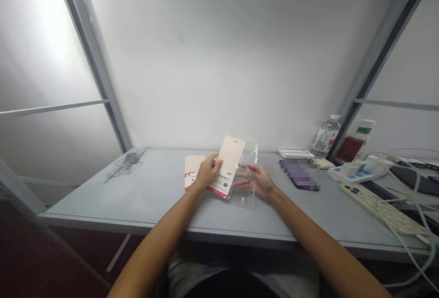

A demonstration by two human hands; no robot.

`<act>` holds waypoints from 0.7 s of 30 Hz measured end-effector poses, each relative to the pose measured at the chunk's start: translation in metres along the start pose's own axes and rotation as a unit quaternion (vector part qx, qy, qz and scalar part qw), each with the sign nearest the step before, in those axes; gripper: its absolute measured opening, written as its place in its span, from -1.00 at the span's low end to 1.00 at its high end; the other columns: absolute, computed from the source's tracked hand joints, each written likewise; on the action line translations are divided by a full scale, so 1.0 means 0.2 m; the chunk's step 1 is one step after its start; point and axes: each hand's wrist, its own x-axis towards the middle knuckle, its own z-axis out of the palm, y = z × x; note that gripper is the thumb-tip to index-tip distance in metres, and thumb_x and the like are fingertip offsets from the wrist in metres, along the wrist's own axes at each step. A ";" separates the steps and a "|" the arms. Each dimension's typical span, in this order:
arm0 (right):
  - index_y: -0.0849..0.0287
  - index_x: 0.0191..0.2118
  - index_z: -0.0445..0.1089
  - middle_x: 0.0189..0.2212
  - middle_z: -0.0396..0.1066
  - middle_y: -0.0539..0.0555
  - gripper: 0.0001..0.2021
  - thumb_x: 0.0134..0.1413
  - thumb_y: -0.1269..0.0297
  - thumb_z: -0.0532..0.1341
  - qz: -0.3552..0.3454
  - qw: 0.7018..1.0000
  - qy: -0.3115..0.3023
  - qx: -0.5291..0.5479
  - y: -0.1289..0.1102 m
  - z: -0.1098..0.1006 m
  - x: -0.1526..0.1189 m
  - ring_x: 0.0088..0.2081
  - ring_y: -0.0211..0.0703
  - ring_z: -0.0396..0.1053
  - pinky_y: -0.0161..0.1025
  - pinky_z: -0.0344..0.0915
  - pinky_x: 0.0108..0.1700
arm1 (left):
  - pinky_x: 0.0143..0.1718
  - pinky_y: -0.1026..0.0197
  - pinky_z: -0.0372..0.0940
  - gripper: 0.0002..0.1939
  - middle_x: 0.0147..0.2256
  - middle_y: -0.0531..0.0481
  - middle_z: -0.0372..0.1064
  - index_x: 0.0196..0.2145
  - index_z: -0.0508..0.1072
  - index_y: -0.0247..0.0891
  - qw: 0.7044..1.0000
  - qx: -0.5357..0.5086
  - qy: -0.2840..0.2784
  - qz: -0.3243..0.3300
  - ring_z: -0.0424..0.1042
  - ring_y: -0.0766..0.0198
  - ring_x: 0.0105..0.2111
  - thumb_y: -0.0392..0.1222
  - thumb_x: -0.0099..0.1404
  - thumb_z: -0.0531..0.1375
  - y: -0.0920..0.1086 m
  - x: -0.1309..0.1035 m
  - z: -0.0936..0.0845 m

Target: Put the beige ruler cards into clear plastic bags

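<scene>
My left hand (207, 172) grips a cream card (232, 154) with red and black print, thumb on its face, held tilted above the desk. Beside the card's right edge is a clear plastic sleeve (253, 170). My right hand (257, 180) is at the sleeve with its fingers spread; they show through the plastic, and whether they are inside or behind it I cannot tell. A second card (192, 165), cream and red, lies on the desk to the left, partly covered by my left hand.
On the grey desk (154, 206), black scribble-like marks (126, 164) show at left. To the right are a purple-screened phone (297, 174), a white box (296, 154), a water bottle (325, 138), a red-liquid bottle (353, 144), a power strip (360, 172), a cream-cased phone (380, 208) and white cables.
</scene>
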 end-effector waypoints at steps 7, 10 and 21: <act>0.23 -0.13 0.31 -0.27 0.45 0.24 -0.67 0.09 0.21 -0.05 0.002 0.999 0.031 -0.009 0.00 -0.02 -0.01 -0.44 -0.01 0.47 -0.13 0.37 -0.45 | -0.56 0.32 0.08 -0.57 -0.64 0.13 0.22 0.02 0.27 -0.18 1.000 0.019 0.012 0.016 0.18 0.38 -0.63 -0.03 0.22 -0.02 0.00 0.00 -0.01; 0.26 -0.16 0.32 -0.31 0.45 0.23 -0.66 0.10 0.18 -0.06 0.010 1.000 0.018 -0.008 0.00 -0.02 -0.01 -0.45 0.00 0.46 -0.14 0.36 -0.48 | -0.54 0.32 0.08 -0.57 -0.65 0.13 0.21 0.02 0.27 -0.18 0.999 0.025 0.016 0.024 0.18 0.38 -0.63 -0.03 0.22 -0.02 0.01 0.00 -0.01; 0.23 -0.06 0.26 -0.17 0.42 0.25 -0.59 0.12 0.06 -0.05 0.057 0.996 -0.046 -0.050 0.01 0.02 -0.01 -0.39 -0.04 0.47 -0.16 0.36 -0.42 | -0.62 0.34 0.05 -0.56 -0.63 0.12 0.21 0.02 0.26 -0.21 0.999 0.001 0.054 0.008 0.17 0.39 -0.65 -0.01 0.24 -0.04 0.00 0.01 -0.01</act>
